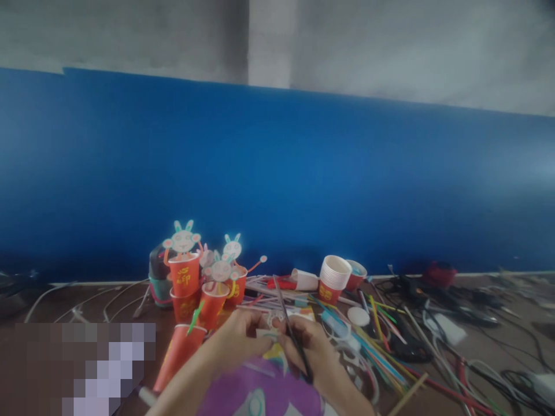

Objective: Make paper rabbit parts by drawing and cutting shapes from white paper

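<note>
the left hand (243,338), thumb and fingers clamped on a small white paper piece (267,335), holds it at three o'clock from the palm; the right hand (315,345), i see, curls its fingers around dark-handled scissors (299,348), tip toward eleven o'clock; stacked cups (334,278) stand at one o'clock from that hand.

Scissors (296,341) with metal-looking blades (280,294) and dark, plastic-looking handles (307,371); a matt white paper piece (266,334); flat paper rabbit figures (182,240); red paper cups (184,271), smooth-sided; thin plastic-looking straws (381,359). Behind, a smooth blue partition (281,173) with a soft sheen, below a dull, concrete-like wall (130,40).
</note>
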The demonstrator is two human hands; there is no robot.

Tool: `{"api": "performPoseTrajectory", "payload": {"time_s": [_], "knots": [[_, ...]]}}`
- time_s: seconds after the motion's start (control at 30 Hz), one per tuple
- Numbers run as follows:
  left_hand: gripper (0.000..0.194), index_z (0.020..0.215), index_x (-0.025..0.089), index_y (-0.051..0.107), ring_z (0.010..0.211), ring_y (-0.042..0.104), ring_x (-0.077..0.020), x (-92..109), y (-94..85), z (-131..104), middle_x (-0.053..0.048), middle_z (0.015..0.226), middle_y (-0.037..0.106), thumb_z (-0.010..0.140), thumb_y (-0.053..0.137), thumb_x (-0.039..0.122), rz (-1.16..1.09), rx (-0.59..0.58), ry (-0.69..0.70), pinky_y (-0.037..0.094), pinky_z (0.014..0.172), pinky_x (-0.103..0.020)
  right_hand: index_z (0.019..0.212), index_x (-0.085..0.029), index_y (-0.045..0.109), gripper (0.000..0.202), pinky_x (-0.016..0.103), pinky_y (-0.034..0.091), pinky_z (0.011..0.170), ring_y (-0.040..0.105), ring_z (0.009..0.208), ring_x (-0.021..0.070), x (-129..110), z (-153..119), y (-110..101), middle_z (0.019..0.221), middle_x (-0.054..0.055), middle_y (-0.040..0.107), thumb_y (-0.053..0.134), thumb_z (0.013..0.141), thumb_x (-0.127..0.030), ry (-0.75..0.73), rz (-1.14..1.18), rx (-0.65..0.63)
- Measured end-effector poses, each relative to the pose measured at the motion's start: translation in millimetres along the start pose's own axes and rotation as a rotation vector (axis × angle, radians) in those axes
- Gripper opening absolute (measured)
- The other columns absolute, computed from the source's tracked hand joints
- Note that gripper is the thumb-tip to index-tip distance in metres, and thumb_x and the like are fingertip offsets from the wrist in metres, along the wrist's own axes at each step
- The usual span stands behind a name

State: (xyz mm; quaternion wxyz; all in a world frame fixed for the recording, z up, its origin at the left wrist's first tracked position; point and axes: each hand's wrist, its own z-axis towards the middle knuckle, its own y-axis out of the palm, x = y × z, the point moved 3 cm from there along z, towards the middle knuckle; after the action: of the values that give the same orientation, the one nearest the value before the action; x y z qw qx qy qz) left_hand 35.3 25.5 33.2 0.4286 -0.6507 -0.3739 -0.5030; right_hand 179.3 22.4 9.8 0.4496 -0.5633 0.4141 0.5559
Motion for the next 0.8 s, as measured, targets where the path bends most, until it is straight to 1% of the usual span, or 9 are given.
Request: {"api": "performPoseTrajectory", "payload": {"time_s": [0.07,0.13,0.23,0.3,0.37,0.43,0.5,0.6,0.8], "knots": [[0.013,0.066,0.015,0.061,0.050,0.041,-0.0090,-5.5,4.7,4.8,0.005,0.053,0.050,0.059,0.069,0.024,-0.077,0.047,0.017,0.029,0.050,-0.023,0.062,-0.019,0.049,0.041,0.017,0.027,0.030,0.035,0.027,0.0057,2.0,0.8,-0.8,0.035,-0.009,0.041,0.070,0.067,-0.054,-0.040,0.025,0.051],[0.023,0.073,0.015,0.064,0.057,0.049,-0.0113,-9.5,10.3,8.3,0.002,0.062,0.059,0.058,0.075,0.029,-0.250,0.071,0.038,0.036,0.057,-0.024,0.063,-0.019,0.050,0.043,0.018,0.028,0.030,0.036,0.027,0.0070,4.0,1.4,-3.9,0.033,-0.008,0.042,0.066,0.069,-0.058,-0.101,0.055,0.118],[0.029,0.076,0.015,0.065,0.067,0.056,-0.0141,-9.1,17.0,8.6,-0.003,0.072,0.067,0.062,0.077,0.037,-0.421,0.118,0.093,0.041,0.066,-0.025,0.070,-0.018,0.053,0.043,0.019,0.027,0.031,0.037,0.027,0.0082,4.2,0.9,-7.8,0.034,-0.007,0.043,0.063,0.071,-0.060,-0.151,0.095,0.169],[0.027,0.072,0.015,0.065,0.068,0.058,-0.0142,-6.4,18.5,6.5,-0.004,0.072,0.068,0.065,0.076,0.038,-0.455,0.166,0.110,0.042,0.068,-0.024,0.072,-0.018,0.053,0.040,0.019,0.029,0.033,0.039,0.030,0.0087,1.0,-0.7,-7.2,0.036,-0.007,0.046,0.065,0.072,-0.056,-0.140,0.098,0.128],[0.026,0.068,0.015,0.063,0.067,0.058,-0.0135,-4.8,17.4,4.8,-0.003,0.070,0.068,0.065,0.076,0.037,-0.498,0.219,0.112,0.042,0.067,-0.023,0.073,-0.018,0.053,0.033,0.020,0.034,0.039,0.044,0.037,0.0097,-3.3,-3.0,-3.9,0.042,-0.005,0.050,0.067,0.073,-0.048,-0.105,0.098,0.057],[0.028,0.063,0.015,0.061,0.061,0.055,-0.0116,-5.6,13.8,4.5,-0.001,0.063,0.065,0.062,0.078,0.037,-0.567,0.286,0.110,0.041,0.062,-0.022,0.078,-0.018,0.055,0.023,0.021,0.039,0.046,0.048,0.047,0.0108,-6.9,-5.4,0.9,0.054,-0.004,0.053,0.068,0.072,-0.036,-0.089,0.099,-0.008],[0.029,0.061,0.016,0.059,0.057,0.053,-0.0101,-7.6,10.3,5.0,0.001,0.058,0.062,0.058,0.080,0.036,-0.630,0.335,0.105,0.040,0.059,-0.020,0.080,-0.018,0.055,0.014,0.021,0.039,0.051,0.048,0.054,0.0108,-8.4,-7.3,6.5,0.061,-0.004,0.052,0.065,0.071,-0.023,-0.101,0.081,-0.066],[0.027,0.063,0.015,0.061,0.059,0.054,-0.0107,-7.1,8.8,5.1,0.001,0.059,0.061,0.056,0.080,0.032,-0.684,0.318,0.103,0.041,0.060,-0.021,0.079,-0.018,0.055,0.013,0.021,0.037,0.053,0.043,0.057,0.0102,-7.7,-8.9,13.4,0.063,-0.005,0.048,0.059,0.068,-0.014,-0.133,0.066,-0.139],[0.024,0.057,0.015,0.058,0.053,0.052,-0.0100,2.5,11.4,0.1,0.000,0.057,0.060,0.057,0.078,0.030,-0.699,0.239,0.118,0.040,0.056,-0.022,0.077,-0.017,0.053,0.009,0.023,0.034,0.053,0.041,0.057,0.0106,-10.5,-9.6,14.0,0.064,-0.004,0.047,0.056,0.069,-0.018,-0.121,0.046,-0.183]]}}
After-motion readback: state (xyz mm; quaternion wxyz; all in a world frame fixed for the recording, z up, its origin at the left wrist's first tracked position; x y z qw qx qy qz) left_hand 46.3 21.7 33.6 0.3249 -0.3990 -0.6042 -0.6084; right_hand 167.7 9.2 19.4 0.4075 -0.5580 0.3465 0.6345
